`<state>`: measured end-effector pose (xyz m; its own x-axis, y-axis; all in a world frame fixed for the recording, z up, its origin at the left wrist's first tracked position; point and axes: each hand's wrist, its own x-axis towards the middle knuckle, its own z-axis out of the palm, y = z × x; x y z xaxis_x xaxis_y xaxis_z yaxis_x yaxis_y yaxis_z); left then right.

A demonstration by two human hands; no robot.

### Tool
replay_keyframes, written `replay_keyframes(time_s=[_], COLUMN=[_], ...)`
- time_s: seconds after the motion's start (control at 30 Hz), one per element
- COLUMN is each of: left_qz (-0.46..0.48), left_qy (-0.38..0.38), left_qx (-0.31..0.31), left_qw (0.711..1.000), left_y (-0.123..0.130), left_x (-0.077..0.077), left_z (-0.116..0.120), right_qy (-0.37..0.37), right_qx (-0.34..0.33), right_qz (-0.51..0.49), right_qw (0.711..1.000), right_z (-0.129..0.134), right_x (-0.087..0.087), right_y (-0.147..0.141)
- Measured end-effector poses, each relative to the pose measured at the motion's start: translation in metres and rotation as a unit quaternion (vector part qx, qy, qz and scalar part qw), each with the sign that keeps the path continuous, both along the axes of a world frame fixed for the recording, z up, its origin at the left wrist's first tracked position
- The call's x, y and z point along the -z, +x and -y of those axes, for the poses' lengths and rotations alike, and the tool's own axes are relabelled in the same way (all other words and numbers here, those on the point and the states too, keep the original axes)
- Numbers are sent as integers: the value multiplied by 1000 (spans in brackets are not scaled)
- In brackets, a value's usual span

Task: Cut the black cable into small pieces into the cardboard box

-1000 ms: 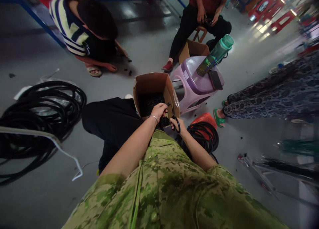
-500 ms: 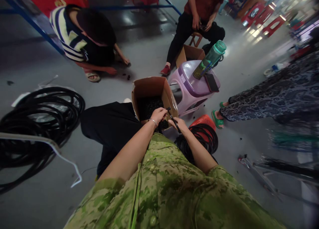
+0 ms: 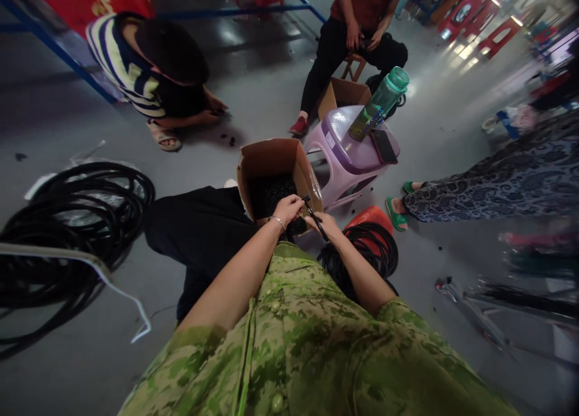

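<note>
My left hand [image 3: 288, 210], with a bracelet at the wrist, is closed in a pinch over the cardboard box [image 3: 309, 161]. A small black piece [image 3: 306, 198] sticks out at its fingertips. Close beside it, my right hand [image 3: 326, 225] is closed around a long, thin black thing [image 3: 318, 224] with a small shiny spot near its upper end; its exact kind is too small to tell. That end meets or nearly meets the piece at my left fingertips. Many small black parts [image 3: 271, 193] lie in the box below. A coil of black tubing [image 3: 377, 256] lies under my right forearm.
A purple stool [image 3: 335, 157] bears a green bottle [image 3: 382, 105] and a dark phone [image 3: 384, 146]. Large black coils [image 3: 131, 184] lie at left. One person [image 3: 149, 66] crouches ahead, another [image 3: 366, 30] sits behind, and patterned trousers [image 3: 470, 187] show at right.
The crouching person's hands have come together. The person at right has shifted slightly. My own hands keep nearly the same position and grip.
</note>
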<state>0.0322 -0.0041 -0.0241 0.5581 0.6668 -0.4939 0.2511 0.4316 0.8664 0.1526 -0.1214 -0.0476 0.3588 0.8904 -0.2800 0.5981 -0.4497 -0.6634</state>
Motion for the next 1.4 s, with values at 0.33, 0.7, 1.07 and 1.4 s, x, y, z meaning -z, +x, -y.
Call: replay_keyframes(time_s=[0.33, 0.7, 1.07, 1.4], left_qz=[-36, -45, -50, -35], left_qy=[-8, -100, -27, -12], left_qx=[10, -49, -55, -32], left_qw=[999, 993, 997, 999], left_y=[0, 0, -1, -4], left_x=[5, 4, 15, 8], left_z=[-2, 1, -2, -4], right_qy=[12, -2, -28, -63], right_qx=[40, 102, 91, 83], right_qz=[55, 47, -2, -119], right_qw=[998, 994, 995, 987], right_z=[17, 14, 12, -12], right_x=[8, 28, 19, 1], right_y=[-14, -23, -21, -10])
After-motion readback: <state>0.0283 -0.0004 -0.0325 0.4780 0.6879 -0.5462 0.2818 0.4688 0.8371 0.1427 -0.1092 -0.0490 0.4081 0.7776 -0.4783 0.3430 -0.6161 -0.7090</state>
